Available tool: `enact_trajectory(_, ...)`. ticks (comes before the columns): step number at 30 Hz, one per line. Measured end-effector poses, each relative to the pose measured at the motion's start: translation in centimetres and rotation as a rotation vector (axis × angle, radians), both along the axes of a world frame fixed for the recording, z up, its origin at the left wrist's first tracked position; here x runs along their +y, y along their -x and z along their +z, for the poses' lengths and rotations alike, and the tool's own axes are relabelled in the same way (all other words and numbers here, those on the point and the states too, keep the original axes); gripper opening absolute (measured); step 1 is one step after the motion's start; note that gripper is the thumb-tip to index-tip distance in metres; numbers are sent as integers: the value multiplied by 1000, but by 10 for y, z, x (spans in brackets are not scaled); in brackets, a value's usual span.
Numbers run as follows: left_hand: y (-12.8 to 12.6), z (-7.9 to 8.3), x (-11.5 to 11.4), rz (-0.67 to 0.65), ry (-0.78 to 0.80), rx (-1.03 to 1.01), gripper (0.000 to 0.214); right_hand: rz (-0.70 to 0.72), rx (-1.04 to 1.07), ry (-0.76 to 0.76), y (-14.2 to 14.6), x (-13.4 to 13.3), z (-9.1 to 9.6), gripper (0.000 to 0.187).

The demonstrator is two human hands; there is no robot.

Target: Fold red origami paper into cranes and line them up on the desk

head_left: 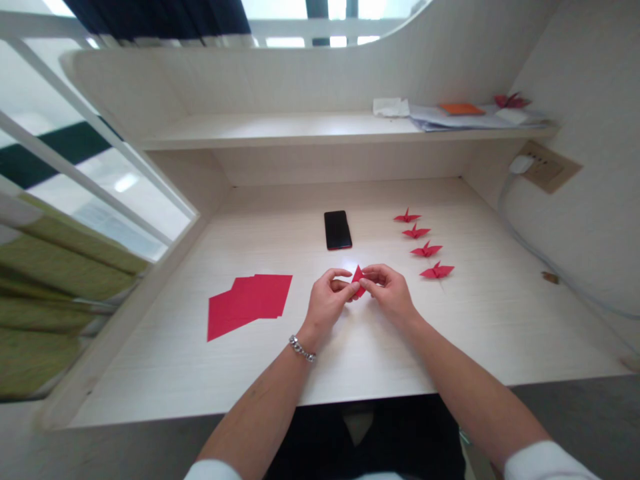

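Observation:
A small, partly folded piece of red paper (pixel 357 276) is held over the middle of the pale wooden desk (pixel 450 347). My left hand (pixel 327 300) and my right hand (pixel 389 288) both pinch it with their fingertips, one from each side. A silver bracelet (pixel 302 349) is on my left wrist. To the right, several finished red paper cranes (pixel 426 251) lie in a slanting row. A small fanned stack of flat red paper sheets (pixel 249 301) lies to the left of my hands.
A black phone (pixel 337 229) lies face up beyond my hands. The shelf (pixel 280 130) above holds papers, an orange card (pixel 461 109) and another red crane (pixel 510 101). A wall socket (pixel 543 170) with a white plug and cable is on the right wall.

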State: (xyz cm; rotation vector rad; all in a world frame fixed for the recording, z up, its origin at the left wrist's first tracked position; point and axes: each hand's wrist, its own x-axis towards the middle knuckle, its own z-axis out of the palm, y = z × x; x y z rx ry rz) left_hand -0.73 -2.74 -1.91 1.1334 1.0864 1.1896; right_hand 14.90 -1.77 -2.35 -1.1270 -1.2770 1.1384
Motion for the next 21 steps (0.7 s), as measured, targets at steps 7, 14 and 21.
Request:
enact_trajectory(7, 0, 2, 0, 25, -39, -40, 33, -13, 33, 14, 0, 1, -2, 29)
enact_trajectory(14, 0, 1, -1, 4, -44, -58, 30, -25, 24, 9, -1, 0, -1, 24)
enact_trajectory(21, 0, 3, 0, 19, -60, -98, 35, 45, 82, 57, 1, 1, -1, 23)
